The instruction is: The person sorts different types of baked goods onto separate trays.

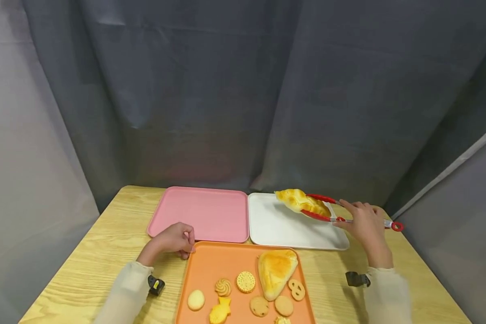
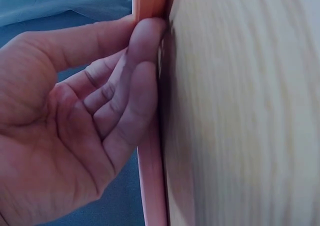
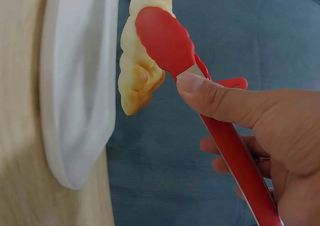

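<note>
My right hand (image 1: 366, 222) grips red-tipped tongs (image 3: 225, 141), thumb on one arm and fingers on the other side. Between the tong heads is a golden braided bread (image 1: 297, 200), held above the white tray (image 1: 263, 225); the right wrist view shows a gap between bread and tray. My left hand (image 1: 177, 238) is at the far left corner of the orange tray (image 1: 204, 258), its thumb and curled forefinger pinching the rim (image 2: 150, 3). On that tray lie a triangular bread (image 1: 276, 272), a round dotted biscuit (image 1: 245, 281), a pretzel cookie (image 1: 296, 290) and several other biscuits.
A pink tray (image 1: 204, 213) lies left of the white one, their edges close together, both behind the orange tray. The wooden table (image 1: 85, 265) extends out on both sides. A dark grey curtain (image 1: 210, 90) hangs behind the table.
</note>
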Action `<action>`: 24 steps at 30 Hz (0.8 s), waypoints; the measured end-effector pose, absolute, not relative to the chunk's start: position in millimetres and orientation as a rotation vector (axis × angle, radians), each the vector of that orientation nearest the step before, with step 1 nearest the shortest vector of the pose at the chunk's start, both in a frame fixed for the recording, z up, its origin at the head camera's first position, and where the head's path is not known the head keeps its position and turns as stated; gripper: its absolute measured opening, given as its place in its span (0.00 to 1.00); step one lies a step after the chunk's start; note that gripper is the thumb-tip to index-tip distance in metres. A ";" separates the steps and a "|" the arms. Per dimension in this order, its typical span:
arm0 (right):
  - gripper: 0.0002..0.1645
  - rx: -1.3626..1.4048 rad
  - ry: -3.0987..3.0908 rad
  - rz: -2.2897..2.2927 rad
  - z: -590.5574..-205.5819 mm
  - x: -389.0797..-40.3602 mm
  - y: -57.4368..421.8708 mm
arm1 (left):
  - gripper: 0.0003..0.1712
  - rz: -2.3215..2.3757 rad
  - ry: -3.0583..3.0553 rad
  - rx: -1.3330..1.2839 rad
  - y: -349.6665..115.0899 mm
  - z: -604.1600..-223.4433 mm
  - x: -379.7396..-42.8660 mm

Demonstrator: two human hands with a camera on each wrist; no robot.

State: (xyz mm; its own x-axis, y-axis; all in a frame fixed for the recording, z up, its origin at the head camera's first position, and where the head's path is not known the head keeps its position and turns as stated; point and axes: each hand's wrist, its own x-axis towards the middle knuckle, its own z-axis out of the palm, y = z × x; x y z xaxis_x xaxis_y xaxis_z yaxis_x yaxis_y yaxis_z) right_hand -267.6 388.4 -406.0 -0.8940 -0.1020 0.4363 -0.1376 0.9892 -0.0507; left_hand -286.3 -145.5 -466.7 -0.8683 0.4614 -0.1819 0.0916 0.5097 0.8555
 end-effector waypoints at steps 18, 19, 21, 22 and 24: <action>0.44 0.142 -2.754 0.133 -425.1 -268.8 387.0 | 0.08 1.312 2.359 0.430 -143.1 -468.1 -282.6; 0.44 0.136 -2.762 0.132 -426.2 -268.6 386.7 | 0.08 1.311 2.358 0.430 -143.3 -468.0 -282.1; 0.45 0.121 -2.776 0.133 -428.3 -268.4 386.8 | 0.08 1.309 2.357 0.429 -143.3 -467.6 -281.6; 0.46 0.111 -2.786 0.132 -428.8 -268.8 386.7 | 0.08 1.309 2.355 0.431 -143.3 -467.2 -281.5; 0.47 0.099 -2.800 0.130 -429.8 -270.2 387.3 | 0.08 1.307 2.353 0.430 -143.3 -466.5 -282.2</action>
State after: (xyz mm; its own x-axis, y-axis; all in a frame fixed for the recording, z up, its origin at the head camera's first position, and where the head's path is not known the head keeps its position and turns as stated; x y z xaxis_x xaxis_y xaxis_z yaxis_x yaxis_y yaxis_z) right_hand -270.2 387.3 -429.8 -0.9414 -0.0531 0.3331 -0.0837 0.9934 -0.0783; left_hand -282.2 -143.3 -466.5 -0.8671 0.4547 -0.2037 0.0673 0.5120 0.8563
